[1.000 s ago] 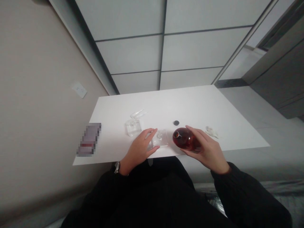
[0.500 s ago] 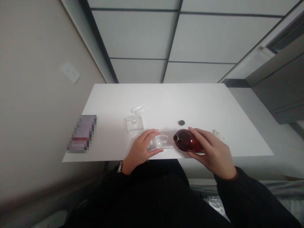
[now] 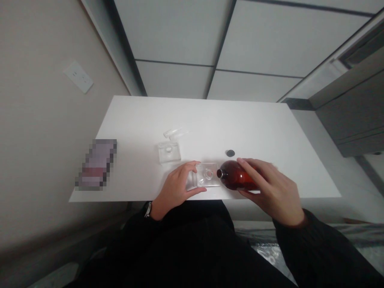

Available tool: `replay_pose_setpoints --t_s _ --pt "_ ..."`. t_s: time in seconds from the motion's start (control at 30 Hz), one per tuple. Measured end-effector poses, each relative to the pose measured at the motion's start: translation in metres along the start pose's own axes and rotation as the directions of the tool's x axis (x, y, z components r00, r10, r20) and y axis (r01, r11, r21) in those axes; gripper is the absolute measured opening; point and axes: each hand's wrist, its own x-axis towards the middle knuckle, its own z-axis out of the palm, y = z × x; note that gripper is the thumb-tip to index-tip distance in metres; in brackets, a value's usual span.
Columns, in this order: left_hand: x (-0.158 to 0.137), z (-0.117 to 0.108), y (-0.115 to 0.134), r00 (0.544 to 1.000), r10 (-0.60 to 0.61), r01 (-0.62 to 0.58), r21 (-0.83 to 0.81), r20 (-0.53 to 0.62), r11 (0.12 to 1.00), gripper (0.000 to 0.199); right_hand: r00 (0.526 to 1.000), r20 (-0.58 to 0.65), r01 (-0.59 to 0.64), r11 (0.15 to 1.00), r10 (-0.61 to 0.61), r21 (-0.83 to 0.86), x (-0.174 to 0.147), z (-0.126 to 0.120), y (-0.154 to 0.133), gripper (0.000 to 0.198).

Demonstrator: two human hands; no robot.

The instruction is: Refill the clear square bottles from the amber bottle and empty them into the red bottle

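Observation:
My right hand (image 3: 274, 190) is wrapped round an amber bottle (image 3: 237, 176). The bottle is uncapped and tilted to the left, its mouth beside the round opening of a clear square glass bottle (image 3: 207, 175). Whether liquid is flowing cannot be made out. My left hand (image 3: 178, 184) grips the clear bottle from the left, thumb on the near side and fingers on the far side. A black cap (image 3: 230, 153) lies on the table just beyond the amber bottle.
The white table (image 3: 255, 128) also bears a second clear square glass bottle (image 3: 169, 154) at left of centre. Two clear slender pieces (image 3: 174, 133) lie behind it. A blurred-out box-like thing (image 3: 97, 164) rests at the left edge. A wall (image 3: 36, 132) stands close on the left.
The amber bottle has tipped further over to the left, its mouth now lower and nearer the clear bottle's opening. My left hand keeps its hold. The view has shifted slightly.

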Motion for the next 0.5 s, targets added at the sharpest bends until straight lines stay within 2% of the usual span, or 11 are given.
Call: replay_pose_setpoints --t_s 0.2,0.5 --pt "-0.0015 0.0004 0.0007 1.0 -0.017 0.017 0.02 -0.014 1.0 0.06 1.0 -0.002 0.016 1.0 -0.016 0.001 0.0032 -0.0021 -0.0001 0.088" --pt "-0.0014 0.0014 -0.0005 1.0 -0.015 0.016 0.023 -0.02 1.0 0.067 1.0 0.0 0.022 0.999 -0.022 -0.024 0.0061 -0.0047 0.0006 0.087"
